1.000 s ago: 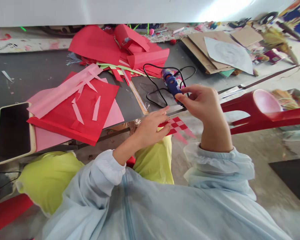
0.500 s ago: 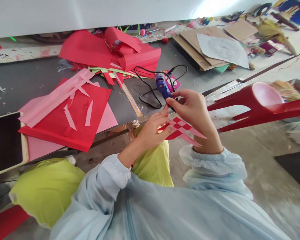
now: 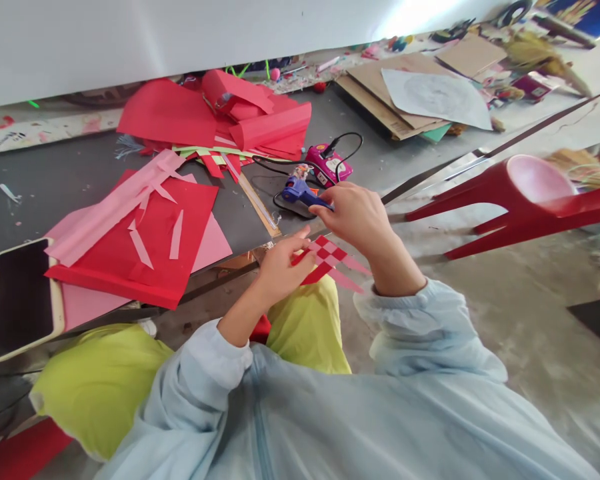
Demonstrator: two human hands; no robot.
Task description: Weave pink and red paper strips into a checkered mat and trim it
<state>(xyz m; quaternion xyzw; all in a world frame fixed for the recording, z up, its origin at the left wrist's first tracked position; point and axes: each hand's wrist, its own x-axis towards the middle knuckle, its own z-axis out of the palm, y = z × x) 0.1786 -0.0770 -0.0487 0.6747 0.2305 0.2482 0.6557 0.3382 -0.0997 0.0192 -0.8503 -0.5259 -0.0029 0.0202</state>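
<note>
My left hand point(image 3: 281, 268) is closed on a woven piece of red and pink paper strips point(image 3: 329, 256), checkered in the middle, with loose pink ends pointing right. It is held over my lap, just off the table edge. My right hand point(image 3: 354, 215) grips the handle end of a blue hot glue gun point(image 3: 300, 191), whose body lies to the left of my fingers, over the table's edge. A black cord runs from near the gun to a magenta power socket point(image 3: 325, 164) behind it.
Red and pink paper sheets point(image 3: 200, 200) with cut strips lie at the left, beside a phone point(image 3: 23, 300). More crumpled red paper point(image 3: 167, 113) sits behind. Cardboard sheets point(image 3: 370, 93) are stacked at the back right. A red plastic stool point(image 3: 523, 203) stands at the right.
The glue gun has turned from upright to nearly level and moved left, with my right hand now around its handle. The woven paper and my left hand have shifted slightly left.
</note>
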